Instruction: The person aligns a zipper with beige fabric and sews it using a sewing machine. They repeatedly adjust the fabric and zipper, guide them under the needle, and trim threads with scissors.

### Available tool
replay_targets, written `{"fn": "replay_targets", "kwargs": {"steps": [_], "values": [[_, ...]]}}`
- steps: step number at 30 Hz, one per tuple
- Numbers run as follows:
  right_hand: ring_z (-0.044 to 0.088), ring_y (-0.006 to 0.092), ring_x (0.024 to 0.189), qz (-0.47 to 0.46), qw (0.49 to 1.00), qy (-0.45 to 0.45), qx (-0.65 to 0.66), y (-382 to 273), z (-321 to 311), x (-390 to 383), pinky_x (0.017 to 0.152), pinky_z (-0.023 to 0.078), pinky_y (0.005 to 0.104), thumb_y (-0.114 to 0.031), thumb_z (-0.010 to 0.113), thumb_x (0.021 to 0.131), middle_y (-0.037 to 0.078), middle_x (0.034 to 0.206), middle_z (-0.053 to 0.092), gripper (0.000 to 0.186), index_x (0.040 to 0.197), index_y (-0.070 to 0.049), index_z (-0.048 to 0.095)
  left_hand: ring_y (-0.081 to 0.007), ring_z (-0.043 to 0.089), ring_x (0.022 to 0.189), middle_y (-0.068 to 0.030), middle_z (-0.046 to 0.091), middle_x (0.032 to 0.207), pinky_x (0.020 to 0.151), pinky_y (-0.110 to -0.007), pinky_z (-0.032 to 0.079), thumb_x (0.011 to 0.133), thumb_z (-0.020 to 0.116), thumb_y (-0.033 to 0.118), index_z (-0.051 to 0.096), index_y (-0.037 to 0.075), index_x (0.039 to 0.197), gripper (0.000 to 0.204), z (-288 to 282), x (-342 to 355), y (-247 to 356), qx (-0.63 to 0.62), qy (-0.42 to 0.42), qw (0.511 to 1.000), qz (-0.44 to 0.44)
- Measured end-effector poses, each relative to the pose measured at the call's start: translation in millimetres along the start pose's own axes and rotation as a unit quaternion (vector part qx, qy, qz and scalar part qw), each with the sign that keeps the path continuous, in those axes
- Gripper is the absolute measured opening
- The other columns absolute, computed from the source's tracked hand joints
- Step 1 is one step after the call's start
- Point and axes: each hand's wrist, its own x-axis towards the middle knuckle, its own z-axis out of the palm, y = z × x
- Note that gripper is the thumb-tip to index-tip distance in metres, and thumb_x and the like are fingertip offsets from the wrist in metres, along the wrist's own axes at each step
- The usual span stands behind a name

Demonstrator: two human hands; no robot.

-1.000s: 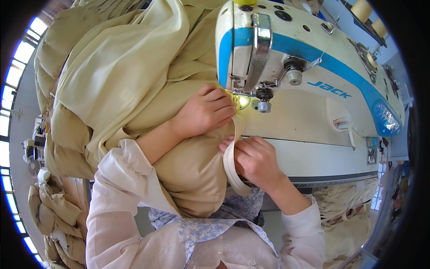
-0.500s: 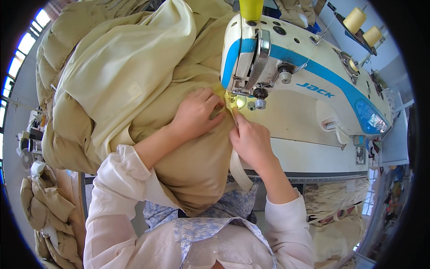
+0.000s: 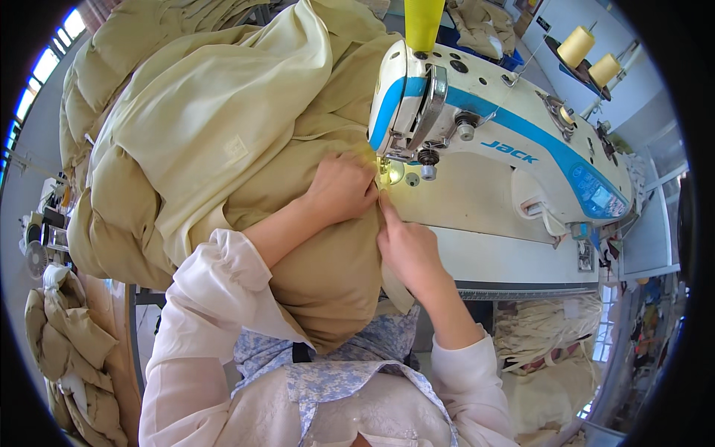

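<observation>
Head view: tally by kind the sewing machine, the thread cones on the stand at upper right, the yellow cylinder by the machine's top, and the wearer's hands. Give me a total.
Sewing machine: 1
Thread cones: 2
Yellow cylinder: 1
Left hand and right hand: 2
Total: 6

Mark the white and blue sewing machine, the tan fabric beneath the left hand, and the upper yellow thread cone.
Sewing machine (image 3: 489, 130), head view: middle of its white arm.
Tan fabric (image 3: 331, 264), head view: smooth front portion.
Upper thread cone (image 3: 576, 48), head view: wound side.
</observation>
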Motion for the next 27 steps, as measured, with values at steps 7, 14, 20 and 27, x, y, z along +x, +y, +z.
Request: {"fn": "replay_targets", "kwargs": {"steps": [7,14,20,27], "values": [[0.065,0.0362,0.052,-0.007,0.999,0.0,-0.044,-7.7,5.6,1.4,0.054,0.054,0.0482,-0.015,0.058,0.089,0.019,0.057,0.063,0.06,0.146,0.003,0.047,-0.0331,0.065,0.08,-0.0142,0.065,0.085,0.068,-0.048,0.052,0.084,0.063,0.019,0.062,0.006,0.081,0.013,16.8,7.7,6.8,0.004,0.029,0.998,-0.063],[0.066,0.038,0.055,-0.029,0.999,0.013,-0.015,-6.2,2.2,0.2,0.057,0.054,0.0488,-0.014,0.059,0.089,0.02,0.06,0.064,0.059,0.144,0.003,0.048,-0.0293,0.07,0.07,-0.0117,0.067,0.078,0.059,-0.043,0.054,0.086,0.061,0.022,0.064,0.007,0.079,0.016,16.2,9.8,7.3,0.044,-0.012,0.996,-0.073],[0.067,0.038,0.058,-0.025,0.999,0.003,-0.021,-4.5,2.4,0.5,0.058,0.055,0.0494,-0.015,0.06,0.09,0.02,0.061,0.064,0.059,0.145,0.003,0.048,-0.037,0.068,0.071,-0.0162,0.068,0.081,0.062,-0.05,0.053,0.09,0.059,0.025,0.061,0.005,0.086,0.02,20.9,10.3,10.2,0.01,-0.03,0.99,-0.136],[0.066,0.0331,0.054,-0.031,0.999,-0.015,-0.029,-4.2,4.2,-0.5,0.053,0.053,0.0455,-0.016,0.06,0.09,0.016,0.059,0.064,0.064,0.147,0.008,0.044,-0.0312,0.071,0.064,-0.0143,0.069,0.082,0.054,-0.043,0.054,0.087,0.062,0.022,0.064,0.005,0.087,0.017,13.3,13.0,-4.0,0.007,-0.035,0.997,-0.063]]}}
